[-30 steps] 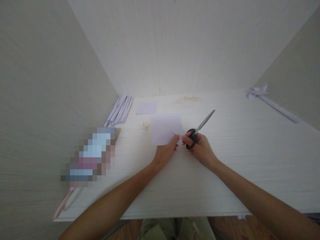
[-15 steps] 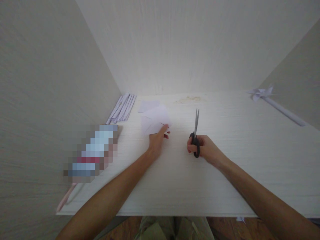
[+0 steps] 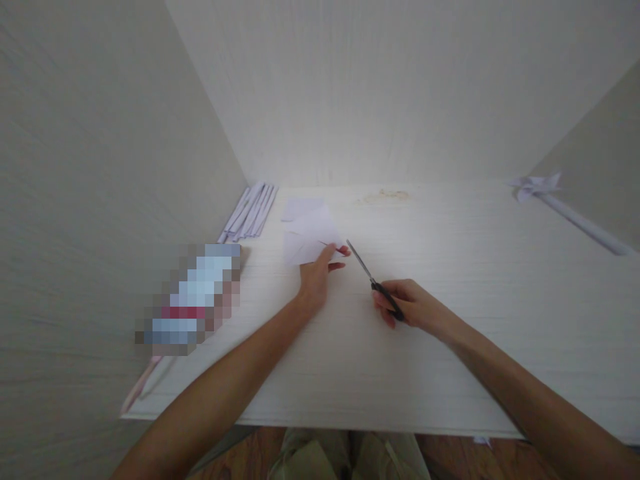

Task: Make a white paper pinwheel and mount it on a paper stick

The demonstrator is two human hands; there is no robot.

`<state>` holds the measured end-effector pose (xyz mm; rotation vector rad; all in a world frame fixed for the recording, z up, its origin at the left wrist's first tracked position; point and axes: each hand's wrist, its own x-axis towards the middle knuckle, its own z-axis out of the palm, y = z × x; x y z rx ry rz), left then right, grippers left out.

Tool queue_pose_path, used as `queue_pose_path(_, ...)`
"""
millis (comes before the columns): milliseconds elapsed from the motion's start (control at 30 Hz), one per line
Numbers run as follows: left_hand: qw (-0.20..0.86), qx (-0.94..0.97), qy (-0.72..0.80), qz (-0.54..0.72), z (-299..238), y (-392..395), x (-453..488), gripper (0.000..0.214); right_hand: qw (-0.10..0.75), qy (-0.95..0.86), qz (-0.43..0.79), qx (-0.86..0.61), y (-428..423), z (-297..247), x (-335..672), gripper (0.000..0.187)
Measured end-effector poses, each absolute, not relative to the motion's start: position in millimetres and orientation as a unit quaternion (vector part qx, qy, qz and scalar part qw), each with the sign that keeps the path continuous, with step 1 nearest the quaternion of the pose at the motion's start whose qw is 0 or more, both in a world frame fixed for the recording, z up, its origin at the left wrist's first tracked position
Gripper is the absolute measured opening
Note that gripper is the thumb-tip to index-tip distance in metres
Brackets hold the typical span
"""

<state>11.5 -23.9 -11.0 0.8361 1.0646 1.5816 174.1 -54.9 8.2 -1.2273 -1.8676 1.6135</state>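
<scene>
My left hand (image 3: 318, 275) pinches the lower right part of a white sheet of paper (image 3: 307, 233), thumb on top and fingers beneath. Several slits run inward from the edges of this sheet. Just behind it lies another piece of white paper (image 3: 300, 208), partly covered. Black-handled scissors (image 3: 385, 297) are gripped in my right hand (image 3: 400, 300). Their blades point up and to the left, the tips close to the fingers of my left hand and apart from the paper. Seen edge-on, the blades look together.
Rolled paper sticks (image 3: 253, 212) lie in a bundle at the back left. A pixelated object (image 3: 200, 293) rests along the left wall. At the far right is a paper pinwheel (image 3: 537, 185) on a paper stick (image 3: 583, 223). Walls enclose the table's back and sides.
My right hand has turned, swinging the scissors from upright with parted blades to leaning left toward the paper. My left hand still holds the sheet.
</scene>
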Motion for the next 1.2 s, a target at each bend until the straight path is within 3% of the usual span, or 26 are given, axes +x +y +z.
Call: queue_pose_path(1200,0.516,0.340,0.450,0.644,-11.2,-23.0,12.0,0.012,0.173,-0.657,0.582,-0.447,-52.6,-2.3,176.5,0.036)
